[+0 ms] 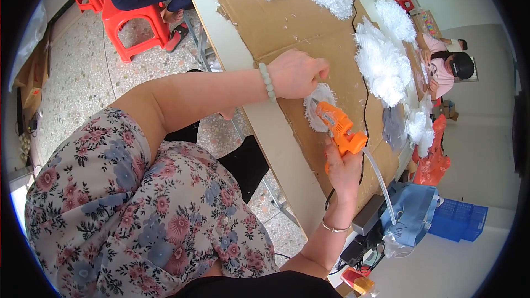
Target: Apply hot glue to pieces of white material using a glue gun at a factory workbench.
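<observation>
My right hand (344, 172) is wrapped around the handle of an orange hot glue gun (341, 128). From the gun's back end a long translucent glue stick (381, 179) juts out. The nozzle points at a small white piece with a fringed edge (314, 116), which lies on a brown cardboard sheet (301, 27). Just beyond that piece is my left hand (295, 73), its fingers curled together over the cardboard. Whatever its fingertips may hold is hidden. A pale green bead bracelet circles my left wrist, and a metal bangle my right.
Fluffy white bundles (381, 63) lie along the table's far side. A black cable (365, 99) crosses the cardboard. Beyond sits a person in a pink top (441, 66). Blue bag (411, 209) and blue crate (455, 219) stand right; red stools (130, 25) stand on the floor at left.
</observation>
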A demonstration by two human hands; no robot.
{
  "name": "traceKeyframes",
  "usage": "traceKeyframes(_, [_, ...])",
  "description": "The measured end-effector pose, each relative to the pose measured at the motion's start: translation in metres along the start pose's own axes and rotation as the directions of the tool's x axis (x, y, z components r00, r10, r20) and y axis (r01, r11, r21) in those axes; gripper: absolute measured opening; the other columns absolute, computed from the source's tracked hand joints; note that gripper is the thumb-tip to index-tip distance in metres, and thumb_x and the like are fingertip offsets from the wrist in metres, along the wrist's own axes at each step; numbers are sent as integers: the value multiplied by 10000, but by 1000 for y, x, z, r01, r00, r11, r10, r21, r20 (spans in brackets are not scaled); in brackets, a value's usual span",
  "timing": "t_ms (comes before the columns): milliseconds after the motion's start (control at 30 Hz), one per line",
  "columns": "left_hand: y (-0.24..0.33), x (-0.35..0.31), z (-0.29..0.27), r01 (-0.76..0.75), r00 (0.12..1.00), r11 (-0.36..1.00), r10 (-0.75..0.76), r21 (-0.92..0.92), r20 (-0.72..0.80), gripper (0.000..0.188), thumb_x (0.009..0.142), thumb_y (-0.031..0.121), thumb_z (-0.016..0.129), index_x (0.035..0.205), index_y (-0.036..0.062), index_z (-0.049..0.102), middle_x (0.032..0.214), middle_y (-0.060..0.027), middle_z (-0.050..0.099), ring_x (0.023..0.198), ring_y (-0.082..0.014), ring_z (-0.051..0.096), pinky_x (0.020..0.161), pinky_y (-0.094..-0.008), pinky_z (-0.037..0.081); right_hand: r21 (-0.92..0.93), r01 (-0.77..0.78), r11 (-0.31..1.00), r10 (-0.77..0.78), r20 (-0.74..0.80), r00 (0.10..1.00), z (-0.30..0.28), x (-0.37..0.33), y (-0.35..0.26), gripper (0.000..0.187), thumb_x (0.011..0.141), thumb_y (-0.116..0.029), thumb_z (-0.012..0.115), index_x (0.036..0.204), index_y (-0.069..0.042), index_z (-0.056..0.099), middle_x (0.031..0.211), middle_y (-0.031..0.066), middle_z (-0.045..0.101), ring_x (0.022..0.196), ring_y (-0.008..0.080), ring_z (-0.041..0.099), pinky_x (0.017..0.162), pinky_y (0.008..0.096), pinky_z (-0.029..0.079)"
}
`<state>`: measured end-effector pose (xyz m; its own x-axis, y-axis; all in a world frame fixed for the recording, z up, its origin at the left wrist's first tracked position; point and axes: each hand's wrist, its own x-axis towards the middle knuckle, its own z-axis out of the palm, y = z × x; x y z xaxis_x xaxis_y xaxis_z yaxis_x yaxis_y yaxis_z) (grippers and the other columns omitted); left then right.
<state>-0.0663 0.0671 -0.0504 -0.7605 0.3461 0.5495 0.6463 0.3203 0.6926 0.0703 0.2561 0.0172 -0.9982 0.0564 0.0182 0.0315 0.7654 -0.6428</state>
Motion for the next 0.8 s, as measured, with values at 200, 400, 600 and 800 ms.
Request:
traceKeyframes(200, [0,-1,0,-2,1000,1000,2,1,5,179,709,20,527,875,75,564,597,-127,560,617,-334,568,594,-447,437,-1,-32,999,32,42,999,-4,-7,3,157,871,-115,601,974,-2,567,717,5,558,626,72,505,560,235,410])
traceKeyframes(400, [-1,-3,-2,-92,993,987,101,132,-64,128,674,31,549,785,81,589,595,-71,557,670,-278,557,642,-413,431,76,-108,991,106,19,994,-6,-15,1,210,831,-149,642,946,22,599,721,81,581,674,177,564,639,303,456])
traceKeyframes(600, [0,-6,-8,-180,983,929,183,325,20,92,634,131,581,543,117,582,565,-31,567,677,-243,562,579,-371,415,65,-58,996,55,54,997,-9,-21,5,153,853,-80,607,964,-3,535,754,4,542,655,73,504,576,232,409])
traceKeyframes(800, [-1,-9,-16,-126,990,963,106,239,92,89,598,182,610,536,122,590,581,-20,576,697,-228,560,611,-369,416,50,-80,996,76,69,995,-15,-28,10,160,853,-75,611,976,-4,536,762,8,551,646,82,522,585,230,425])
